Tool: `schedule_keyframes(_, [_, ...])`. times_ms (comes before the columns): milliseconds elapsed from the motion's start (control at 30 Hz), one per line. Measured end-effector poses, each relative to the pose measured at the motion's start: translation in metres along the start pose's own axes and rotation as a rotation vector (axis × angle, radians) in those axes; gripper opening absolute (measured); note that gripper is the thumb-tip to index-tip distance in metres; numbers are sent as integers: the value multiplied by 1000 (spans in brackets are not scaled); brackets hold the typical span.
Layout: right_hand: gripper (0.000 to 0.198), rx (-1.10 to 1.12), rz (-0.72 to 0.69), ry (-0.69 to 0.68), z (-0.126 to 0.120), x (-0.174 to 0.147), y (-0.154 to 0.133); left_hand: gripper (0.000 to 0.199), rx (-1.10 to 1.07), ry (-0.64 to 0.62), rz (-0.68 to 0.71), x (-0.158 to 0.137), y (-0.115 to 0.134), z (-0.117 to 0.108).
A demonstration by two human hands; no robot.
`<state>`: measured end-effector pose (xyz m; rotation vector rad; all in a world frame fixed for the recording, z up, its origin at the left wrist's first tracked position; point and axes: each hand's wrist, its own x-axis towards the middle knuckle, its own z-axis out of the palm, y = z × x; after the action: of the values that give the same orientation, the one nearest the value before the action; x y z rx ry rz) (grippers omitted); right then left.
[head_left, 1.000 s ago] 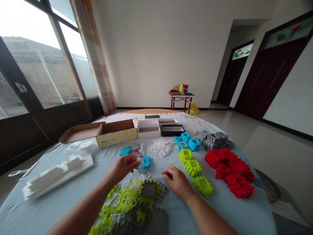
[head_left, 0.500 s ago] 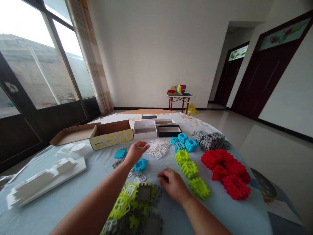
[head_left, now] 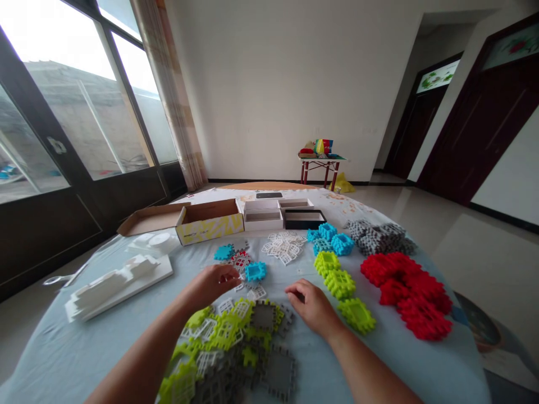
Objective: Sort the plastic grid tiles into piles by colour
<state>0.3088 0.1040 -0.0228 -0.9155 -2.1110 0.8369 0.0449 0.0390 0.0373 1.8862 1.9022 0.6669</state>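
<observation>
My left hand hovers over the near left of the table, beside a blue block and small white window pieces. Its fingers are bent but apart, and I see nothing between them. My right hand sits with loosely curled fingers on the cloth, left of the green block frames, and nothing shows in it. Below both hands lies a mixed heap of green pieces, grey panels and white window pieces. A pile of white window pieces lies farther back.
Blue blocks, grey blocks and red blocks are grouped at the right. An open cardboard box, white trays and a black tray stand at the back. White foam packing lies left.
My left hand has drawn back from the white window pile towards the near left. A red piece behind the blue block now shows. My right hand stays beside the green frames; the view has shifted.
</observation>
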Motion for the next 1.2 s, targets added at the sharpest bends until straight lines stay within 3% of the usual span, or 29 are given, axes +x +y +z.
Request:
schedule_keyframes(133, [18, 6, -8, -8, 0, 0, 0, 35, 178, -16, -43, -1, -2, -7])
schedule_keyframes(300, [18, 16, -10, -9, 0, -1, 1, 36, 213, 0, -77, 1, -8, 7])
schedule_keyframes(500, [18, 13, -12, -7, 0, -1, 0, 27, 204, 37, -117, 5, -15, 23])
schedule_keyframes(833, [18, 5, -10, -9, 0, -1, -1, 16, 111, 81, -141, 7, -28, 27])
schedule_keyframes(1200, [18, 9, -7, 0, 0, -1, -1, 32, 81, 57, -154, 8, -32, 31])
